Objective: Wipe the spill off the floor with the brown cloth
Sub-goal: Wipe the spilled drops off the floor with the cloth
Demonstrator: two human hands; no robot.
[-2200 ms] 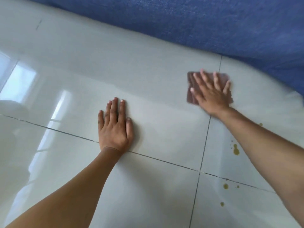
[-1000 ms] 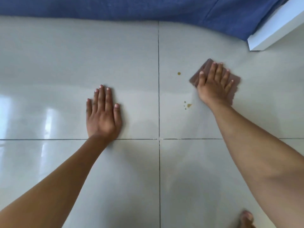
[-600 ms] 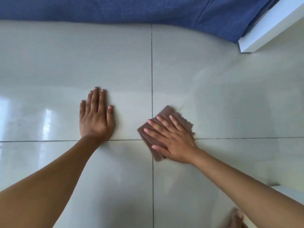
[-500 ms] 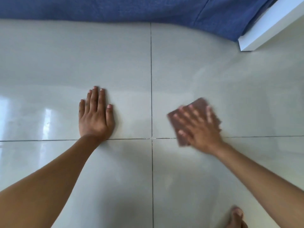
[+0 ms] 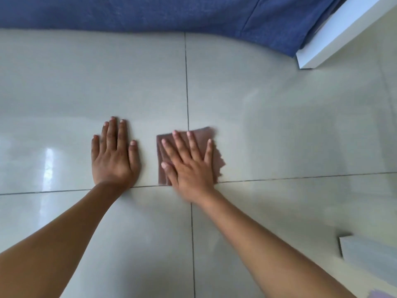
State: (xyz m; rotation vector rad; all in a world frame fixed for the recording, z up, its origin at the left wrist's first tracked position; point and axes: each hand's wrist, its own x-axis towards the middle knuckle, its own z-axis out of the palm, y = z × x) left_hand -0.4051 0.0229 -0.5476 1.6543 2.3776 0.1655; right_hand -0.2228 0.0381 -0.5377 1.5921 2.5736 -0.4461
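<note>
Right hand (image 5: 191, 168) pressing brown cloth (image 5: 217, 162) flat, fingers (image 5: 194, 145) splayed, gripping nothing, beside left hand (image 5: 112, 157), also flat; cloth risking slipping, smearing floor (image 5: 279, 125).

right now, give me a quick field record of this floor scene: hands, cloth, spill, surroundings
left hand: flat on the tile, palm down, fingers together, holding nothing
right hand: spread flat on top of the brown cloth
brown cloth: folded, lying across the vertical grout line just above the tile junction
spill: no drops visible on the floor
blue fabric: along the top edge
white board: top right corner
motion: right hand and cloth edge look blurred
</note>
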